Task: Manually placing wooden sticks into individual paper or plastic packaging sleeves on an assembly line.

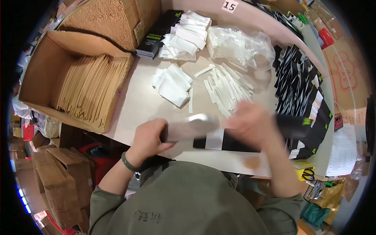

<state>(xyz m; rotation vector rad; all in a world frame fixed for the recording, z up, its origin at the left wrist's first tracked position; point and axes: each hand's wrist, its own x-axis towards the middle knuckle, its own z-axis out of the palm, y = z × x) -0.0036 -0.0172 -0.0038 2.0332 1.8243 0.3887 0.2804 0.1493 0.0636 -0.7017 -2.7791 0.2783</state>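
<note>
My left hand [150, 138] is closed around one end of a greyish, shiny flat packet [188, 128], smeared by motion and held over the table's near side. My right hand [252, 124] is blurred just beyond the packet's right end; what its fingers hold, if anything, does not show. Beside that hand, a black paper sleeve [291, 126] with a green mark reaches toward the right. Under my hands lies a flat black sleeve with a white band [214, 139]. Farther off are a pile of narrow white strips [227, 88] and a stack of white paper packets [172, 85].
An open carton of wooden sticks [84, 90] stands at left, with more sticks [103, 23] behind. Black boxes [154, 39], white packets [190, 34] and a clear plastic bag [239, 45] line the back. Many black sleeves [297, 86] are piled at right.
</note>
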